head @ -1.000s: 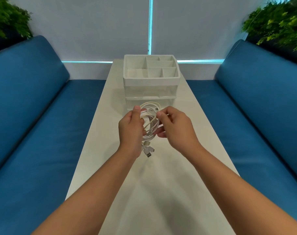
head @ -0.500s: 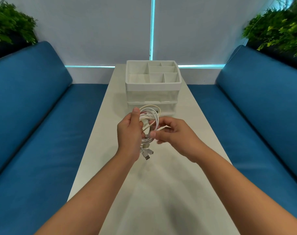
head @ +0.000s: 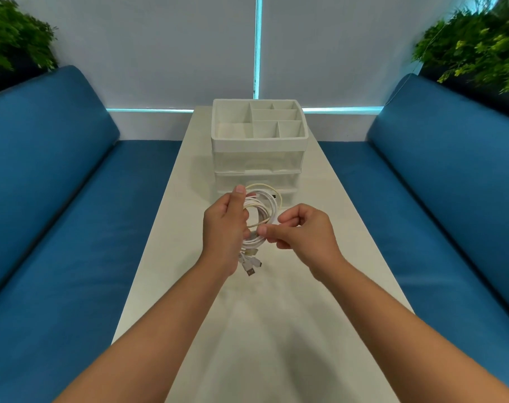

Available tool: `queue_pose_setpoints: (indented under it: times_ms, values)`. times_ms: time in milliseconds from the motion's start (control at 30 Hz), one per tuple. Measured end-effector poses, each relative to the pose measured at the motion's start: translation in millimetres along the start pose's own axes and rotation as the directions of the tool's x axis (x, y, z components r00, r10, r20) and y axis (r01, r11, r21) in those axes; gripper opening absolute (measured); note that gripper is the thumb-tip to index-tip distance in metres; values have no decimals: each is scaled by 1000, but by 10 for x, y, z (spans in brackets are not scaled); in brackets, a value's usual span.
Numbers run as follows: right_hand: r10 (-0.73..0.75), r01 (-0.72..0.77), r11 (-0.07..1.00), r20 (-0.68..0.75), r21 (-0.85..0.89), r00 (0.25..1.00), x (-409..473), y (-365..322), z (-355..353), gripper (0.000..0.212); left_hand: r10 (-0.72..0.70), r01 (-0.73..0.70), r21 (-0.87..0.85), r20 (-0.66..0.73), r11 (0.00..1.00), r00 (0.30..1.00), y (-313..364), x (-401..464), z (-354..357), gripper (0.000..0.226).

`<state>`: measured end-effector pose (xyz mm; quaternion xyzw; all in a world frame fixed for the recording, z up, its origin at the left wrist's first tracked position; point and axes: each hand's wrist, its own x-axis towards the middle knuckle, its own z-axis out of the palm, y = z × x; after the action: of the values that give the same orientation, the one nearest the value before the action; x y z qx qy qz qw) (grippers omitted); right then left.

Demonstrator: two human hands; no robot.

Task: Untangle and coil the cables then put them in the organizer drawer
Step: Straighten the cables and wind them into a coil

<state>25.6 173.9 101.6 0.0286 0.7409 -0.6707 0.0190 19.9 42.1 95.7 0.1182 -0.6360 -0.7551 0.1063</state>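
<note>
L hand (head: 224,228) hides coiled cables (head: 262,210), plug ends blurry

No readable text, label, brand, number or sign shows on anything in view.

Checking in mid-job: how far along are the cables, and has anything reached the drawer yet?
Mostly coiled: the white cables form a loop gripped by the left hand, plug ends dangling below. In hand: the right hand pinches a strand at the loop's lower edge. Left: both drawers of the organizer look closed, so opening one and stowing the cables remain.
</note>
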Motion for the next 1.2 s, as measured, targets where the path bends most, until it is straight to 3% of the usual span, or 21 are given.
queue_pose_setpoints:
  times_ms: [67,133,300,500,567,700,867,1100,1200]
  values:
    - [51,-50,999,129,-12,990,7,-30,-68,45,1,-1,25,12,1000,1000,-16,7,-29,34]
    - [108,-109,994,171,-1,979,42,-90,-131,51,-9,8,30,33,1000,999,-31,1,-42,35]
    - [250,-210,963,281,-167,926,94,-191,-133,38,-11,2,66,130,998,992,-21,-50,19,37]
    - [88,-79,996,343,-39,935,35,-142,-63,12,-23,12,51,212,999,977,61,-80,30,36]
    - [9,-4,1000,369,-15,929,19,-147,-38,24,-43,41,14,247,999,968,87,-90,43,35]
    - [-47,42,999,342,22,939,32,-145,-3,23,-90,97,-17,242,995,966,98,-87,57,36]
    - [-46,47,999,264,4,963,78,-47,4,23,-30,8,98,230,995,973,72,-45,42,41]
    - [-98,104,994,142,-33,985,128,-64,-8,16,-3,4,126,-11,992,1000,74,-17,-1,45]
    - [-147,153,987,114,-45,982,162,-85,-29,15,-63,73,130,-84,989,994,41,-12,-10,42]
